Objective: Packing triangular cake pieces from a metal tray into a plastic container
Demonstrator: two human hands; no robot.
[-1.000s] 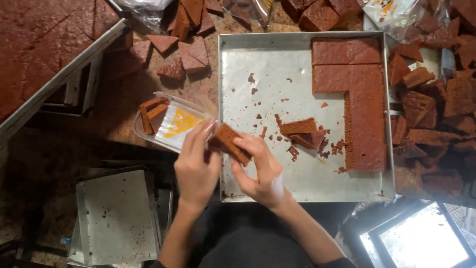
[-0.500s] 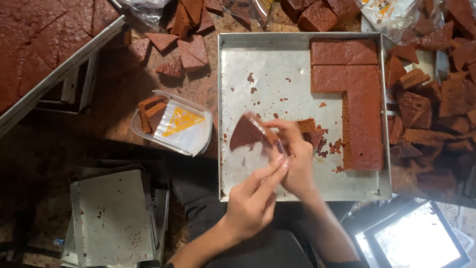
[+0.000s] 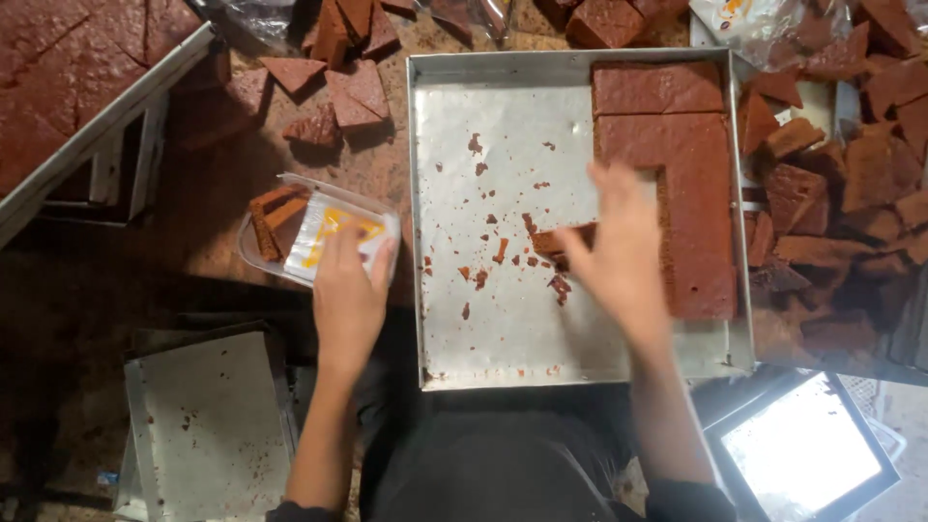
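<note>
A metal tray (image 3: 503, 329) lies at centre, cake slab (image 3: 677, 164) in its far right corner. Left of it sits a plastic container (image 3: 314, 232) holding cake pieces (image 3: 275, 215).

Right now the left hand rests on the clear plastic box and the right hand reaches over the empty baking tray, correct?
Not quite. The head view shows the baking tray is not empty: brown cake slab fills its right side. The left hand does rest on the plastic box, and the right hand reaches over the tray.
</note>
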